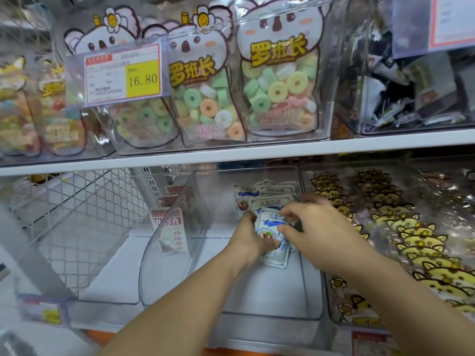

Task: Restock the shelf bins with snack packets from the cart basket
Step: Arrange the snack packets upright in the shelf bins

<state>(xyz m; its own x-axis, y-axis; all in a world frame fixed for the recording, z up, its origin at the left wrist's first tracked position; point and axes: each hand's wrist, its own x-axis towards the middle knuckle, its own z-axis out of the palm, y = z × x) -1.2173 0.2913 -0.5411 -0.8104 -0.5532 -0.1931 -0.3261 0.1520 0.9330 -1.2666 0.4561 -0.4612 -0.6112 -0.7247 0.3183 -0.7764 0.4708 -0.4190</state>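
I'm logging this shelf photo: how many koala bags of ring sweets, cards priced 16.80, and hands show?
Koala bags: 3
Price card: 1
Hands: 2, left hand and right hand, both holding a blue-and-white packet
Total: 6

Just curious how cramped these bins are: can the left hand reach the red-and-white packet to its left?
Probably not straight across: a clear bin wall seems to stand between the left hand and the red-and-white packet, and that hand holds a blue-and-white packet. Going up and over looks open.
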